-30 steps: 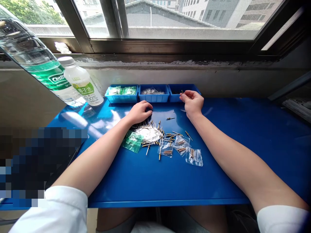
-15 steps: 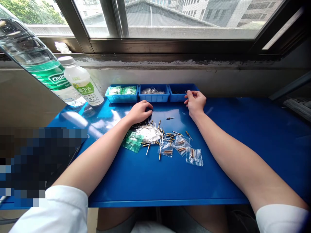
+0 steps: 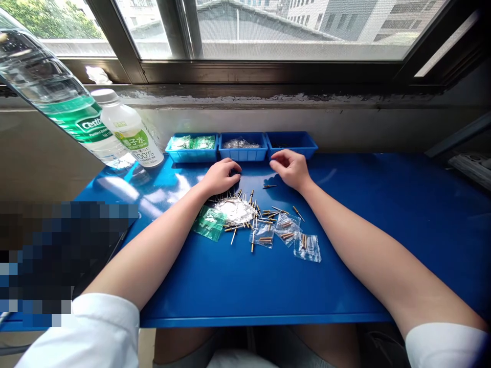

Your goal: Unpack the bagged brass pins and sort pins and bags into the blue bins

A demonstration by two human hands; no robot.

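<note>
My left hand point(image 3: 221, 176) rests on the blue table just behind a pile of pop rivets, thumb apart from its loosely bent fingers, with nothing visible in it. My right hand point(image 3: 290, 166) hovers in front of the right blue bin point(image 3: 293, 148), fingers curved and apart from the thumb; I see nothing between them. Below it lies a single pop rivet point(image 3: 269, 186). Crumpled silver foil point(image 3: 235, 210) sits amid the scattered rivets, beside a green plastic bag point(image 3: 210, 223). Three small clear bags point(image 3: 307, 248) hold copper-coloured pieces.
Along the wall stand a left blue bin point(image 3: 193, 155) with green packets and a middle blue bin point(image 3: 243, 155) with clear bags. A large water bottle point(image 3: 65, 97) and a smaller white-capped bottle point(image 3: 132, 135) stand at the back left. A window point(image 3: 268, 30) is behind.
My right hand has come down and left from the right bin's rim, and its fingertips have parted. My left hand and the things on the table have not moved.
</note>
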